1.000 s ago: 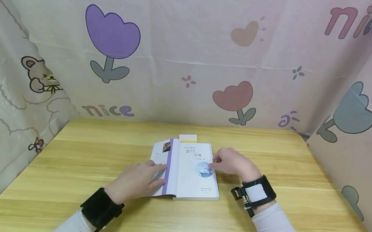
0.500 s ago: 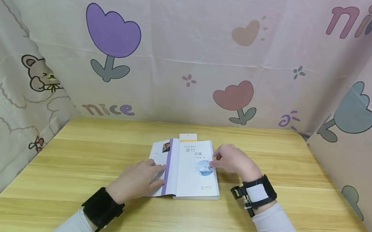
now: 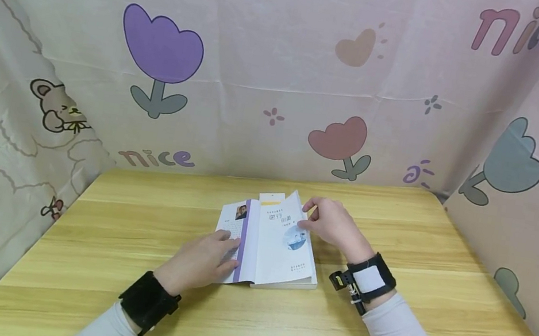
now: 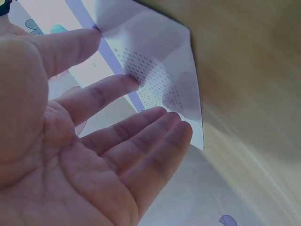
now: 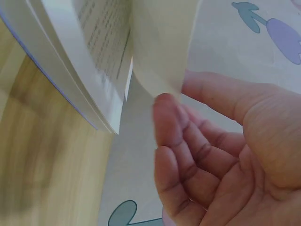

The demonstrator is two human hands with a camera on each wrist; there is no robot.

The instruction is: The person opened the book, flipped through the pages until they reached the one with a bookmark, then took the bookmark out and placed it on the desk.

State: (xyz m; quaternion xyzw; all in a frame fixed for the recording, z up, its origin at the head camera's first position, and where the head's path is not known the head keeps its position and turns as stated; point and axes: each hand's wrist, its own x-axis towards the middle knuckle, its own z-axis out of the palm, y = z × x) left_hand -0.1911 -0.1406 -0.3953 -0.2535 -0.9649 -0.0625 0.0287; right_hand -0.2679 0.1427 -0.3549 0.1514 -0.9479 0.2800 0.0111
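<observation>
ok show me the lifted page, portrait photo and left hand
Lifted page (image 3: 274, 247): head view, white middle part
Portrait photo (image 3: 241, 212): head view, its middle
Left hand (image 3: 196, 260): head view, back of it

Yellowish wood-grain tabletop, book lying open on it, cover spread left

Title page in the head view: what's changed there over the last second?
The title page has lifted along its outer edge, its far corner now raised off the pages beneath. The right hand, thumb and finger pinching that edge, has moved slightly up and leftward in the picture with it. The left hand stays on the opened cover flap; the book and the white tab at its top stay put.
</observation>
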